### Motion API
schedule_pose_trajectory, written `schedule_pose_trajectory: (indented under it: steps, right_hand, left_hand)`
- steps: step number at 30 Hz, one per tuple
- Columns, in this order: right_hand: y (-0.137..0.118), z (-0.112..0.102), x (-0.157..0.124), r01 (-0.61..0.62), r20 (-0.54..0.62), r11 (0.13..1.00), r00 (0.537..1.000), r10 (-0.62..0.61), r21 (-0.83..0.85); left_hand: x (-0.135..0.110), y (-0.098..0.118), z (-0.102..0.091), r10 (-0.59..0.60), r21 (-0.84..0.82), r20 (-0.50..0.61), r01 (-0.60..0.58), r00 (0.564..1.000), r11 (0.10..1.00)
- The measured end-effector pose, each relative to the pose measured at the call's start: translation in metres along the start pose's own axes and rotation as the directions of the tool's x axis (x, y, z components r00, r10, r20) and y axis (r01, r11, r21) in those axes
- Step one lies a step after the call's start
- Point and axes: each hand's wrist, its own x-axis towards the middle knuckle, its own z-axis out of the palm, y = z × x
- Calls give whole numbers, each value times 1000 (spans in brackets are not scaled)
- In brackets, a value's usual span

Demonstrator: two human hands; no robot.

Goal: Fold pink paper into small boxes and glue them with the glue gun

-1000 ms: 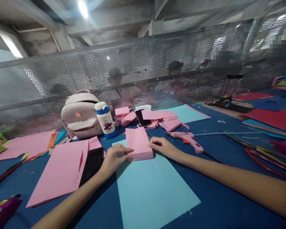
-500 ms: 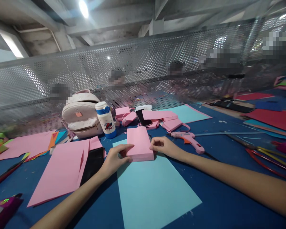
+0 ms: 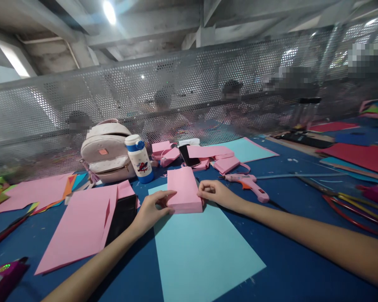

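While a large pale blue rectangular paper sheet (image 3: 208, 251) lies flat on the dark blue bench (image 3: 290, 260), we hold a shallow rectangular pink paper box (image 3: 182, 188) over the sheet's far end. The box lies with its broad face up and one narrow wall towards us; its long axis seems to run away from us, roughly along the sheet's length, its far end leaning slightly left. Our left hand (image 3: 151, 209) curves in from the sheet's left side, its thumb and forefinger parted around the box's near left corner and gripping it. Our right hand (image 3: 222, 197) comes over the sheet's right edge, its fingers drawn close together on the box's right side.

To the right of the sheet lies a pale pink plastic glue gun (image 3: 248, 184) with an orange trigger, its nozzle pointing left. To the sheet's left rest folded pink paper sheets (image 3: 78, 222). By the sheet's far left corner stands a white cylindrical bottle (image 3: 140, 161) with a blue base, beside a pale zipped backpack (image 3: 108, 153).
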Motion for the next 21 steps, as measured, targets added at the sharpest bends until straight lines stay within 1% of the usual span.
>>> schedule_pose_trajectory:
  steps: [10, 17, 19, 21]
  right_hand:
    - [1, 1, -2, 58, 54, 997, 997, -56, -41]
    - [5, 1, -1, 102, 102, 992, 990, -93, -79]
    - [7, 2, -1, 115, 100, 990, 989, -107, -77]
    - [8, 2, 0, 132, 72, 989, 989, -127, -72]
  left_hand:
    - [0, 1, -4, 19, 74, 9, -20, 1000, 997]
    - [0, -1, -2, 54, 83, 25, -56, 998, 995]
    - [0, -3, -1, 46, 77, 16, -47, 999, 996]
    - [1, -6, -2, 34, 64, -12, -33, 999, 997]
